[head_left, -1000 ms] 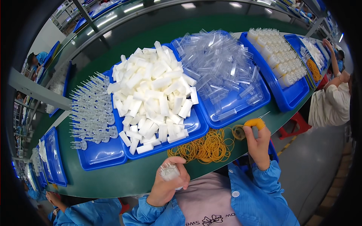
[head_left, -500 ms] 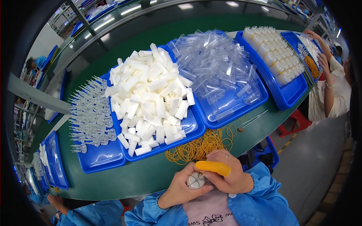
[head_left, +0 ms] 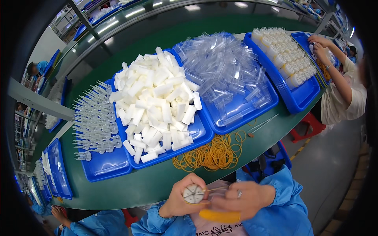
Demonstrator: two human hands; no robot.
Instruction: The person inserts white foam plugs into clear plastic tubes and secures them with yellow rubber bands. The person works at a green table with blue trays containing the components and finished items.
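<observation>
In my left hand (head_left: 177, 200) is a round whitish bundle (head_left: 193, 194), its end split into wedge-shaped segments. The fingers wrap round its side. A yellow rubber band (head_left: 214, 190) runs stretched from the bundle toward my right hand (head_left: 246, 198), whose fingers are partly smeared by motion but hold the band's other end. One right finger wears a yellow finger cot (head_left: 220, 215). Just beyond my hands, a loose heap of yellow rubber bands (head_left: 218, 154) lies on the green table (head_left: 130, 192).
Blue trays hold white foam-like blocks (head_left: 157, 102), clear plastic tubes (head_left: 224, 67), clear stemmed parts (head_left: 96, 122) and banded whitish bundles (head_left: 283, 57). Thin rods (head_left: 264, 122) lie near the right table edge. A co-worker (head_left: 342, 86) works at the far right; another's blue sleeve (head_left: 98, 222) shows lower left.
The bundle has moved left and slightly down in my left hand. My right hand has drawn away to the right and down, and a stretched rubber band now shows between them.
</observation>
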